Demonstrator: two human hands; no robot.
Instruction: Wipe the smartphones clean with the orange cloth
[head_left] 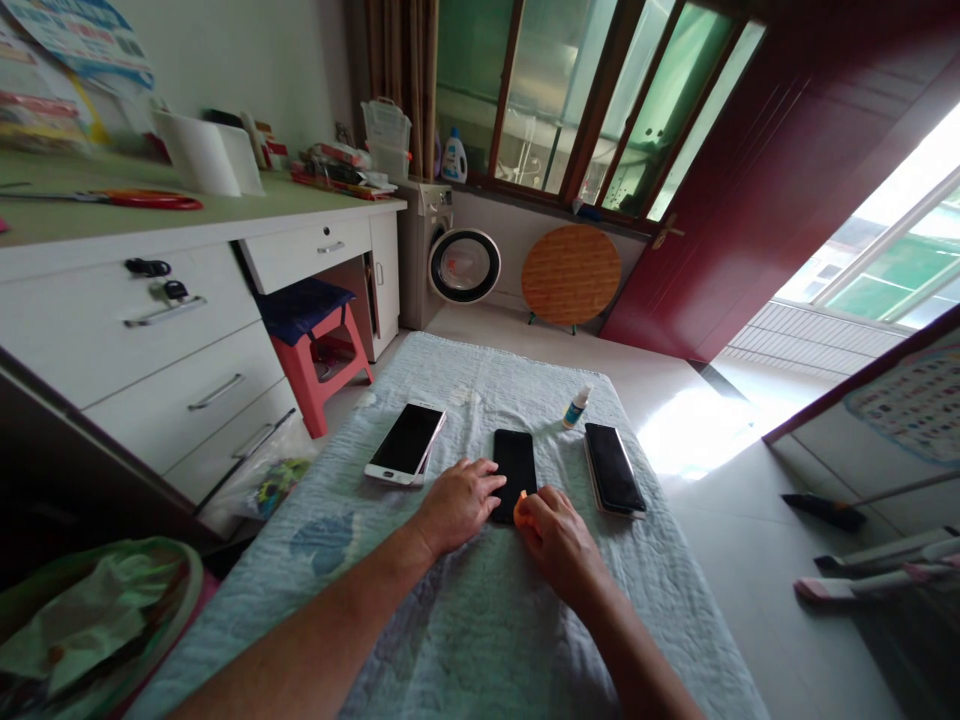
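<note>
A black smartphone (514, 462) lies flat on the light blue quilted cloth (480, 385), between my hands. My left hand (459, 500) rests along its left edge with the fingers stretched out onto it. Pinched in my right hand (561, 540) is an orange cloth (523, 508), which meets the lower right part of the phone; most of the cloth is hidden by the fingers. To the left, a white phone (405, 440) lies on top of another. On the right, a dark phone (615, 467) also rests on a second one. Behind it stands a small spray bottle (576, 408).
A white desk (187, 330) runs along the left, with a red stool (322, 350) by it. In the lower left corner is a basket (196, 575) with plastic bags. At the back are a washing machine (420, 250) with its door open and a round wooden board (571, 274).
</note>
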